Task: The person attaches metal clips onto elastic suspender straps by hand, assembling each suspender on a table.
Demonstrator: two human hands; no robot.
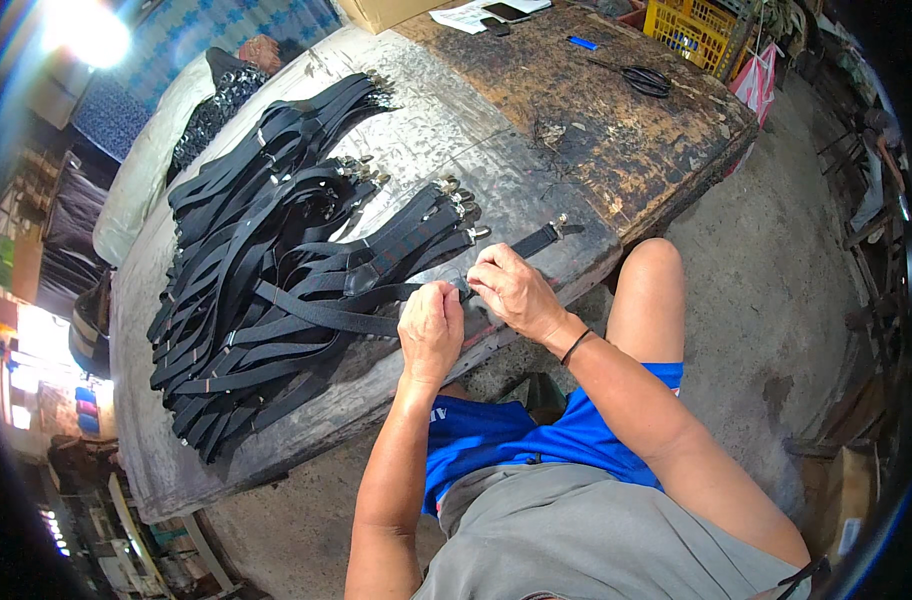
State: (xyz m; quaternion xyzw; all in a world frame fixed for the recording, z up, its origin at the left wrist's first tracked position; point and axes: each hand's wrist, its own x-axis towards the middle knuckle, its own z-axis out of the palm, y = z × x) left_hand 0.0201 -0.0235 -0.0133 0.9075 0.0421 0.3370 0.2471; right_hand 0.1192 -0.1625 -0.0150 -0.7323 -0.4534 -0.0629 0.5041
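Close together at the table's near edge, both my hands pinch one black elastic suspender strap. My left hand [431, 322] is closed on it, with more strap running off to the left into the pile. My right hand [514, 288] grips it just beside, its fingertips hiding the part between the hands. Beyond the right hand the strap's end [535, 241] lies on the table, tipped by a metal clip [560, 227]. Left of my hands spreads a heap of black suspenders [266, 270], with several silver clips [456, 198] bunched at their right ends.
The worn table [466, 110] carries black scissors [644, 80], a small blue object [582, 43], a phone [506, 12] and papers at its far side. A yellow crate [686, 35] stands beyond. At the far left is a pale sack [151, 190] with black items.
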